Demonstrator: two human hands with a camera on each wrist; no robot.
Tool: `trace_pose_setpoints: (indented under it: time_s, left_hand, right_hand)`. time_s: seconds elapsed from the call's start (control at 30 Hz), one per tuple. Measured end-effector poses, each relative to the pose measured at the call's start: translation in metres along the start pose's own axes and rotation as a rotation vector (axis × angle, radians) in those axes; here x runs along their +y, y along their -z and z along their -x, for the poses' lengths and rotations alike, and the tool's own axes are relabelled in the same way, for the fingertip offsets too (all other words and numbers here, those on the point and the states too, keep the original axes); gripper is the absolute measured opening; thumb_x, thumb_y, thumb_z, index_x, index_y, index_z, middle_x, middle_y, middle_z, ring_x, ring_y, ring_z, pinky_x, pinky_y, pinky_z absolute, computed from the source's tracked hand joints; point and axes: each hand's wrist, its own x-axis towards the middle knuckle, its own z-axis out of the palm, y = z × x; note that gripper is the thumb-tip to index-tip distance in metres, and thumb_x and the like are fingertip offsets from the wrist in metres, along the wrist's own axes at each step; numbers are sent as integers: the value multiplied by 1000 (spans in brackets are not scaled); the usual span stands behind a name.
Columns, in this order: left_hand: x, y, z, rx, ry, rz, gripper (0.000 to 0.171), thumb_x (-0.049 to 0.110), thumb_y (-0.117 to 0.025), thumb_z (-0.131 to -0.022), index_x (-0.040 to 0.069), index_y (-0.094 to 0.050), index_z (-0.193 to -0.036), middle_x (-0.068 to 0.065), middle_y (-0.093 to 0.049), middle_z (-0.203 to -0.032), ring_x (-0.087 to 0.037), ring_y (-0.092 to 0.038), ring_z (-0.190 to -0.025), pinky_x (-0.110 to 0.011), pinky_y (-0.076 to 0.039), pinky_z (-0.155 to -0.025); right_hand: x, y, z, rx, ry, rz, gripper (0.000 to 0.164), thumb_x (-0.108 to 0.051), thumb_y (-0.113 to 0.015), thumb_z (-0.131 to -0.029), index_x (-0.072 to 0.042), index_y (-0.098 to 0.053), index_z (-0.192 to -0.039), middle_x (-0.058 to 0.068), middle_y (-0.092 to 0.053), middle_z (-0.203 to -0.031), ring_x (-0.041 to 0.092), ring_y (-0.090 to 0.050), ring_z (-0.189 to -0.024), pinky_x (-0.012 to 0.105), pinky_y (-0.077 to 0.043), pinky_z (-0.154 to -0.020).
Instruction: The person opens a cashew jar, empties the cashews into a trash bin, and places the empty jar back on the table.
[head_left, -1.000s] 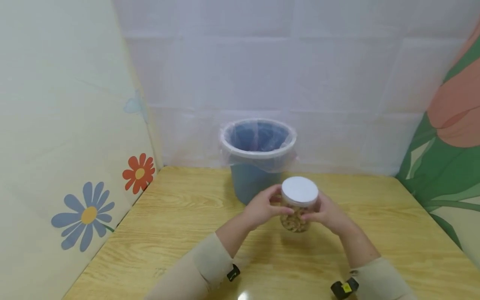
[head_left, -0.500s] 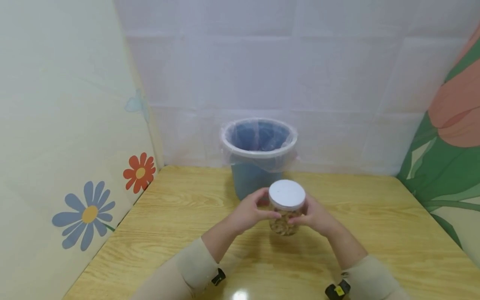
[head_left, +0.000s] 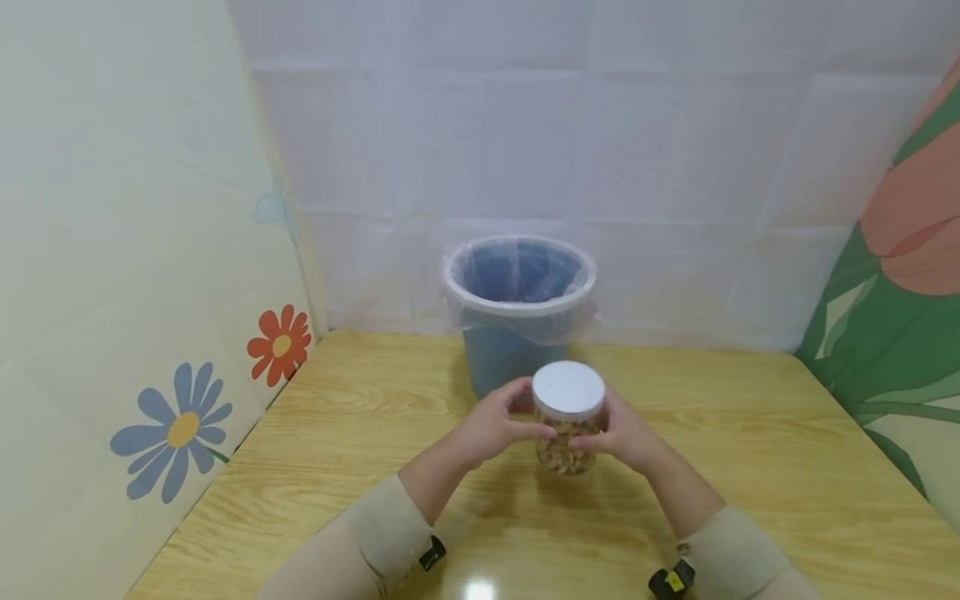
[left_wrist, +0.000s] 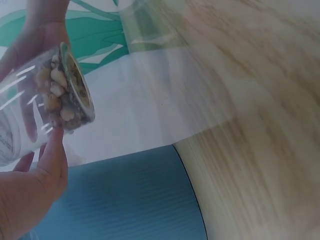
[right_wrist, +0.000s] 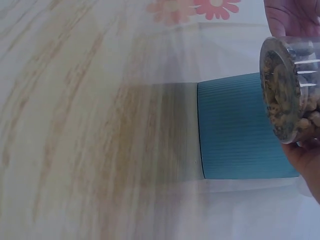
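Note:
A clear round jar with a white lid is held between both hands in the head view. Small tan and brown pieces, perhaps pebbles or nuts, fill its lower part. My left hand grips the jar's left side, its thumb across the near face. On the other side my right hand grips it the same way. The base of the jar shows in the right wrist view, lifted off the table. Fingers behind the jar are partly hidden.
Just behind the jar stands a blue bin with a white rim and a clear plastic liner. It rests on a wood-grain table. A white sheet hangs behind, with flower-printed panels at the sides.
Both hands have carried the jar leftward and slightly nearer, mostly in the first half second. The bin has stayed in place.

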Motion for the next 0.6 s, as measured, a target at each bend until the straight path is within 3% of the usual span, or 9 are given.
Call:
trace_pose_setpoints:
  time_s: [0.17, 0.33, 0.6]
  left_hand:
    - [-2, 6, -2, -71, -30, 1, 65, 23, -75, -75, 17, -44, -132, -1, -53, -123, -20, -51, -110, -34, -45, -89]
    - [3, 8, -4, -141, -95, 80, 70, 11, -73, -77, 15, -38, -137, -6, -45, -133, -22, -45, -119, -31, -45, -91]
    - [30, 9, 1, -161, -98, 96, 80, 4, -73, -76, 5, -28, -142, -18, -40, -136, -26, -50, -113, -29, -48, -85]
  right_hand:
    - [0, -1, 1, 12, 13, 40, 84, -5, -76, -69, 4, -26, -135, 24, -42, -129, 21, -48, -113, 27, -40, -93]
    - [3, -3, 3, 8, 11, 75, 81, -5, -76, -68, 4, -29, -134, 22, -45, -126, 20, -49, -112, 28, -41, -93]
    - [3, -4, 2, -27, 35, 69, 80, -5, -76, -70, 3, -29, -134, 21, -44, -127, 18, -47, -113, 26, -39, -94]
